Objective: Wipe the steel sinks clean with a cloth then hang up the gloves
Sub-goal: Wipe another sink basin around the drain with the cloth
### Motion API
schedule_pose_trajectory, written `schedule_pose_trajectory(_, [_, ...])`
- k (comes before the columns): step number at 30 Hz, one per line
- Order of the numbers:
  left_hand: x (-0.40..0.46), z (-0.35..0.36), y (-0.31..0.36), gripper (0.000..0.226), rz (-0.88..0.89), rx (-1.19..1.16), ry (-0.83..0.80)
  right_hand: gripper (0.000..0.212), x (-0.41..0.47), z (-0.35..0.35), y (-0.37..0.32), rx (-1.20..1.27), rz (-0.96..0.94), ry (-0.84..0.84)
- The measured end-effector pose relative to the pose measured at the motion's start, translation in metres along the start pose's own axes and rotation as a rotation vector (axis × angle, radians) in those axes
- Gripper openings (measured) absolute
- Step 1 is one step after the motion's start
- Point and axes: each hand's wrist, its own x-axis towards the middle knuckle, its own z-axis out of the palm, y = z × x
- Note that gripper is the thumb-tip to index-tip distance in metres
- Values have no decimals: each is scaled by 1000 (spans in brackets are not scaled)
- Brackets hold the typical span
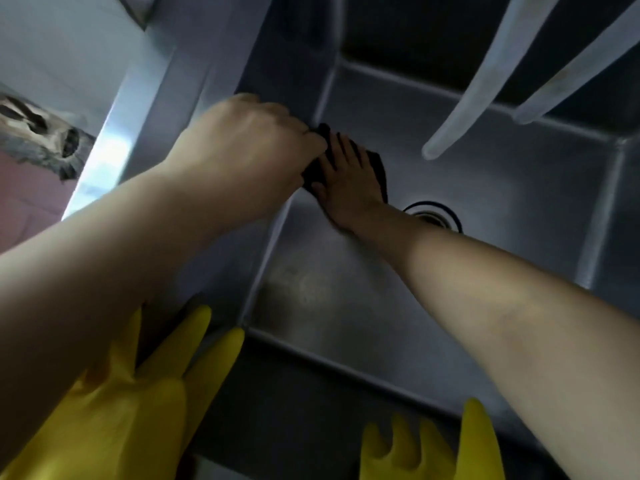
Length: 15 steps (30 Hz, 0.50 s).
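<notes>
Nearest, two yellow gloves: one (114, 403) bottom left beside the left forearm, one (429, 452) bottom right, both at the sink's (502, 202) near rim. Farther in, down in the basin's far-left corner, right hand (349, 181) flat with fingers spread, pressing a dark cloth (375, 169) to the steel; left hand (249, 140) curled, gripping the cloth's left edge. Beyond, drain (434, 214) just right of the right wrist; two pale tubes (485, 74) hanging overhead.
</notes>
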Motion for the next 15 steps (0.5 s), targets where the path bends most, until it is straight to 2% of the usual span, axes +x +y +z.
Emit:
schedule_pose_trajectory(5, [-1, 1, -2, 27, -27, -33, -35, 70, -79, 31, -49, -65, -356, 1])
schedule_pose_trajectory(8, [-1, 2, -4, 27, -32, -34, -54, 67, -117, 40, -62, -110, -540, -85])
schedule_pose_trajectory(11, [-2, 4, -5, 28, -44, -58, -65, 60, -158, 40, -51, -180, -720, -147])
schedule_pose_trajectory(15, [-3, 3, -4, 28, -71, -104, -3, 57, -212, 35, 8, -141, -925, -176])
